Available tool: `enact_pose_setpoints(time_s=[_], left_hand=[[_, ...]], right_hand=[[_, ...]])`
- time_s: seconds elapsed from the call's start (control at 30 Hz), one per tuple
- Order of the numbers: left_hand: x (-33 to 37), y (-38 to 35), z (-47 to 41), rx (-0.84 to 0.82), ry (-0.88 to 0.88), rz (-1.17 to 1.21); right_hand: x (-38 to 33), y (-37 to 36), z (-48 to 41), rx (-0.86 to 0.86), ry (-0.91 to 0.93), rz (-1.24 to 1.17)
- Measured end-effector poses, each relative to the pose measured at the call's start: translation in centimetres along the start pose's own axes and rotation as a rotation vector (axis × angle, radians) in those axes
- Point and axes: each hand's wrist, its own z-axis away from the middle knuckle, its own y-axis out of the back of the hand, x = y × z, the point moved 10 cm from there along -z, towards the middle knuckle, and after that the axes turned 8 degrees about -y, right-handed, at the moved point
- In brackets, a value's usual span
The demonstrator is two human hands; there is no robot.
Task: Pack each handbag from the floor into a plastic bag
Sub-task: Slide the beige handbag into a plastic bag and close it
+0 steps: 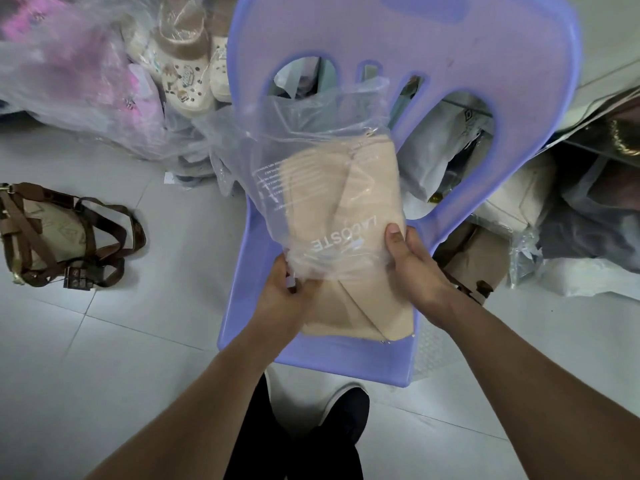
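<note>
Packing looks partly done: both hands, left hand [284, 289] and right hand [412, 261], grip the clear plastic bag [311, 140] half-covering a folded beige fabric handbag [346, 202] on the lilac plastic chair [450, 64], while a brown-strapped khaki handbag [52, 233] waits unbagged on the tiled floor at nine o'clock.

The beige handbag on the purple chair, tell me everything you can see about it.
The beige handbag is soft, matte fabric with raised white lettering seen upside down and diagonal seams. Its upper part sits inside a clear plastic bag with small printed text; its lower end sticks out bare over the purple chair seat. The left hand holds the plastic's edge, the right hand clasps the bag's side.
</note>
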Motion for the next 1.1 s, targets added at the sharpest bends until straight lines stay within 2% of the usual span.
enact_pose_setpoints(time_s=[0.1, 0.17, 0.27, 0.37, 0.47, 0.57, 0.63, 0.93, 1.1], left_hand=[[0.6, 1.5, 0.7, 0.052, 0.024, 0.001], [0.9, 2.8, 1.3, 0.087, 0.036, 0.030], [0.3, 4.3, 1.9, 0.089, 0.180, 0.143], [0.1, 4.5, 2.7, 0.030, 0.345, 0.155], [0.9, 4.2, 3.2, 0.017, 0.459, 0.290], [2.1, 4.6, 3.0, -0.044, 0.501, 0.285], [2.5, 5.1, 2.6, -0.067, 0.509, 0.269], [1.5, 6.0, 1.4, -0.036, 0.495, 0.321], [1.0, 7.0, 1.1, -0.003, 0.503, 0.198]], right_hand=[[-1.5, 0.2, 0.8, -0.007, 0.000, 0.011], [-1.3, 0.0, 1.3, -0.057, -0.065, -0.055], [0.4, -1.7, 2.5, -0.223, -0.238, -0.122], [1.0, -1.9, 3.4, -0.286, -0.299, -0.224], [0.1, -1.3, 3.6, -0.279, -0.269, -0.335], [-0.4, -0.8, 3.2, -0.199, -0.255, -0.233], [-0.5, -1.1, 3.0, -0.156, -0.262, -0.186], [-1.5, -1.7, 2.4, 0.071, -0.156, -0.428], [-3.9, -2.4, 2.7, -0.036, 0.023, -0.329]])
